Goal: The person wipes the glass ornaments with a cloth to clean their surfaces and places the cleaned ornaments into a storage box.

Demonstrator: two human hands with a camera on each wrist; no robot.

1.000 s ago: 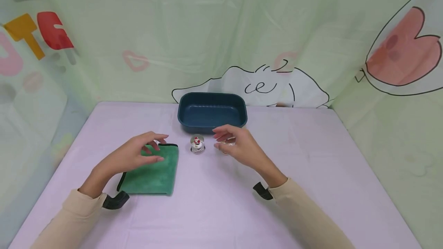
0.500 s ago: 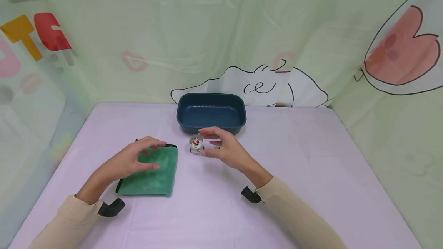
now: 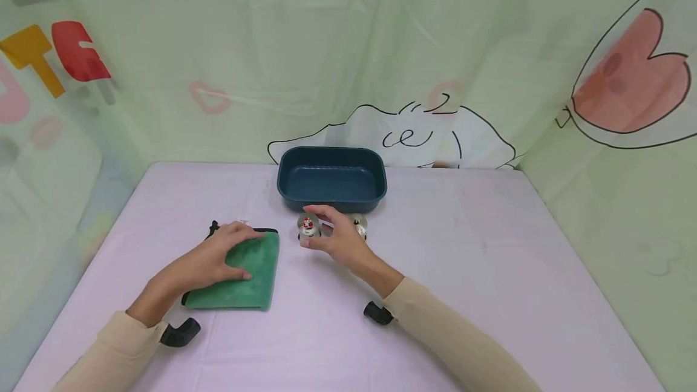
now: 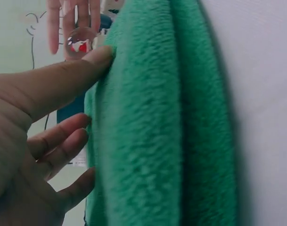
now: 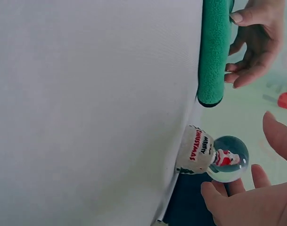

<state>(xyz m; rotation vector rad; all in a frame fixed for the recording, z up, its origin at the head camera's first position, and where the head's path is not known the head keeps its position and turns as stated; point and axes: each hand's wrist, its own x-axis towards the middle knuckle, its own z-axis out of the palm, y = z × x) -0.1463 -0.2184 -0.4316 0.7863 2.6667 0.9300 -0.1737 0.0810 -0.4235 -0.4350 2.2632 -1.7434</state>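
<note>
A small snow globe (image 3: 308, 227) with a red-and-white figure inside stands upright on the table. My right hand (image 3: 345, 242) reaches around it from the right. In the right wrist view, its fingers are spread near the glass ball (image 5: 230, 162) and its thumb stands apart. The globe's base (image 5: 196, 149) reads "Merry Christmas". Behind the right hand, a second snow globe (image 3: 359, 224) is partly hidden. My left hand (image 3: 209, 259) is over a folded green cloth (image 3: 250, 289) with dark edging. Its thumb (image 4: 63, 82) touches or nearly touches the cloth, with the other fingers loosely bent.
A dark blue rectangular bin (image 3: 332, 204) stands at the back of the table (image 3: 463, 319), just behind the globes. Printed curtains (image 3: 327, 47) surround the table. Black pieces (image 3: 377, 313) stick out from under both sleeves.
My right hand has moved left from the second globe to the first, uncovering part of the second. The left hand has lowered onto the green cloth.
</note>
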